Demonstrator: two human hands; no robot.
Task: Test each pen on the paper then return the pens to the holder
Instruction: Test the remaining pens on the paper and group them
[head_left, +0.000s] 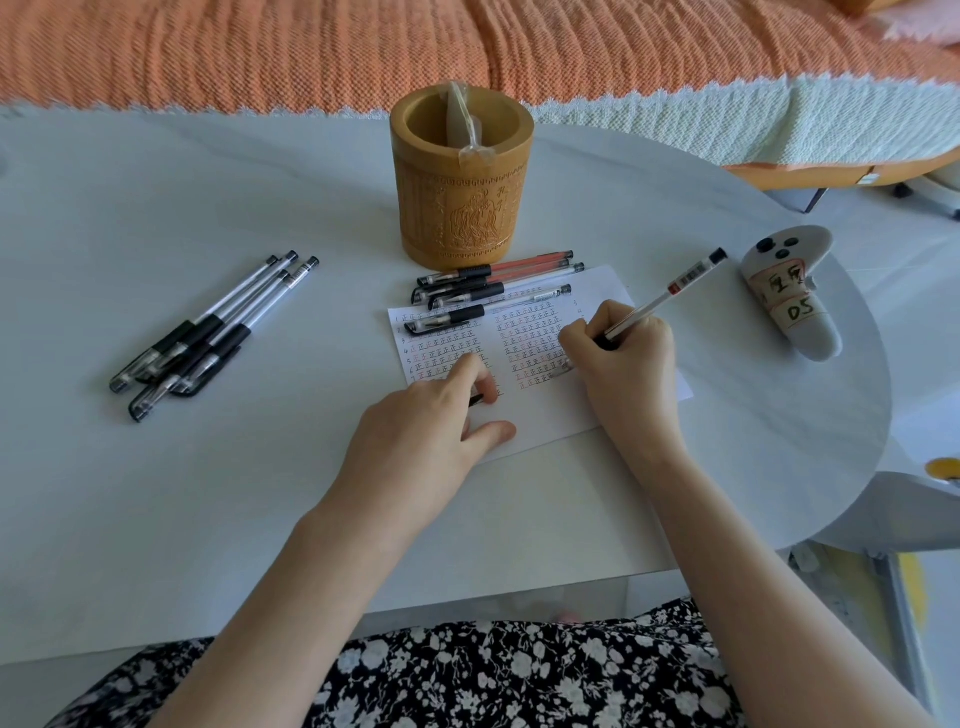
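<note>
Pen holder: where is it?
Head view, upper centre: pen holder stands upright on the table, just behind the pens at the far edge of the paper.

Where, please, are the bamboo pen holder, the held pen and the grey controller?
bamboo pen holder (460, 208): head view, on its carved front wall.
held pen (670, 291): head view, on the middle of its barrel.
grey controller (797, 310): head view, on its taped label.
</note>
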